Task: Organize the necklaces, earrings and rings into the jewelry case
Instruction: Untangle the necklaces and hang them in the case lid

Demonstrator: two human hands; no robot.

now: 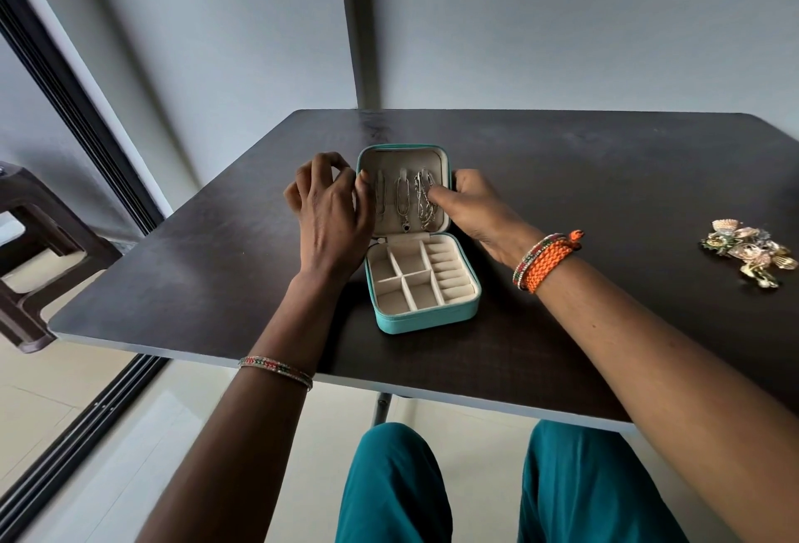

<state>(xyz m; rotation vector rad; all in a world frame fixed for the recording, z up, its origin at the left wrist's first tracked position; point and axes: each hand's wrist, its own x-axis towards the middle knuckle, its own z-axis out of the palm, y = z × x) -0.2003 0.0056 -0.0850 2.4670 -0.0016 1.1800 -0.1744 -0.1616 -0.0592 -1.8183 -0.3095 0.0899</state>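
At nine o'clock, off the table's edge, stands a dark plastic stool point(26, 248). On the dark table point(194, 266), the left hand point(328, 205) sits at the nine o'clock side of the open lid, fingers curled, its thumb and fingertips point(362, 180) meeting at the leftmost necklace point(380, 196) by the lid's rim; it appears to pinch that chain, though the contact is too small to be sure.

At the centre lies the teal jewelry case point(426, 317), open, lid point(404, 157) propped at twelve o'clock. Three necklaces hang in the lid: the leftmost, a middle chain with a dark pendant point(403, 201), and a thicker twisted chain point(424, 201). The tray below shows four square compartments point(402, 279) and ring rolls point(449, 270) at three o'clock; all look unfilled.

The right hand point(480, 214) wraps the lid's three o'clock edge, its thumb point(439, 195) pressing on the twisted chain, fingers behind the lid and hidden.

Far at three o'clock, well apart from the case, a heap of gold-toned earrings and rings point(752, 255) lies on the table.

The necklace step seems nearly done, with the chains being settled. Next, probably, the right hand must let go and reach far right to pick single small pieces from the tangled heap, a delicate pinch, and the lid may fall without support.
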